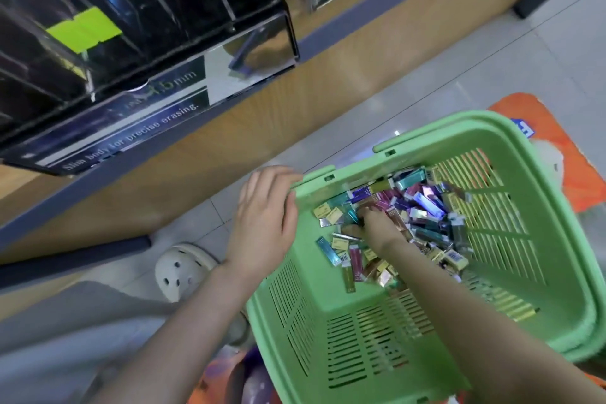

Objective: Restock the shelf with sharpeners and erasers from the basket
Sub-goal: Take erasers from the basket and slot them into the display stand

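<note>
Left hand [265, 223] clasps basket [492, 128] rim to steady it; right hand [373, 223] digs among packets [423, 203], grasp unclear

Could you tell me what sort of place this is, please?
Most likely a stationery shop: a display rack printed "Slim body for precise erasing" sits on a wooden shelf, and a green basket holds many small packets of stock.
</note>
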{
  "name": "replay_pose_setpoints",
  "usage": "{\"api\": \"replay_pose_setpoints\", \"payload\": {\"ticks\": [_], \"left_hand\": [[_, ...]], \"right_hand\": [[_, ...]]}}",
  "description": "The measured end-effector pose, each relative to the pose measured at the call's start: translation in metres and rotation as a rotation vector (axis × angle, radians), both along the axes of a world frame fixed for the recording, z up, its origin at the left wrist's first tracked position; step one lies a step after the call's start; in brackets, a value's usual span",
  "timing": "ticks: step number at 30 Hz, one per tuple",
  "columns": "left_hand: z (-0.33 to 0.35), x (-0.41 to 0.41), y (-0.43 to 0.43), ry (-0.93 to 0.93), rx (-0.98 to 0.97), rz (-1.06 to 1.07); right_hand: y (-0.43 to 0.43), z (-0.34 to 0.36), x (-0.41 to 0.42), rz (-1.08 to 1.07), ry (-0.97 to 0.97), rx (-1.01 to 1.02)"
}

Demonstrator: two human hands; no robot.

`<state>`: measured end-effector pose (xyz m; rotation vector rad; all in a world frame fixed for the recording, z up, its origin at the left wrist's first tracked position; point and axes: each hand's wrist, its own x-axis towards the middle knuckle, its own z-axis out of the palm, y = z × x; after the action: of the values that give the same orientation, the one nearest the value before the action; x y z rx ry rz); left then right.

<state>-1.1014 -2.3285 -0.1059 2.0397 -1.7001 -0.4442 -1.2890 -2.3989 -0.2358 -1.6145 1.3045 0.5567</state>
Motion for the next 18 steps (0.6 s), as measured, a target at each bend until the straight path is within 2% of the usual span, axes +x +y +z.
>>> {"api": "replay_pose_setpoints", "payload": {"ticks": [3, 5, 7, 9, 11, 13, 15, 18], "left_hand": [[-0.001, -0.017, 0.013, 0.039, -0.071, -0.141], [-0.002, -0.038, 0.019, 0.182, 0.091, -0.082], [0.002, -0.058, 0.020, 0.394, 0.352, 0.125], [0.000, -0.069, 0.018, 0.650, 0.532, 0.318], [-0.008, -0.076, 0.016, 0.992, 0.606, 0.439], [-0.016, -0.082, 0.013, 1.208, 0.570, 0.532], [-0.018, -0.086, 0.010, 1.272, 0.510, 0.601], [-0.022, -0.084, 0.011, 1.190, 0.443, 0.676]], "right_hand": [[-0.007, 0.024, -0.004, -0.045, -0.131, -0.030], [-0.011, 0.046, -0.006, -0.113, -0.215, -0.056], [-0.011, 0.066, -0.006, -0.174, -0.298, -0.086], [-0.004, 0.086, -0.005, -0.222, -0.380, -0.119], [0.009, 0.102, -0.002, -0.251, -0.461, -0.134], [0.024, 0.114, 0.004, -0.240, -0.516, -0.115], [0.036, 0.118, 0.008, -0.151, -0.531, -0.075], [0.045, 0.124, 0.003, 0.031, -0.566, -0.043]]}}
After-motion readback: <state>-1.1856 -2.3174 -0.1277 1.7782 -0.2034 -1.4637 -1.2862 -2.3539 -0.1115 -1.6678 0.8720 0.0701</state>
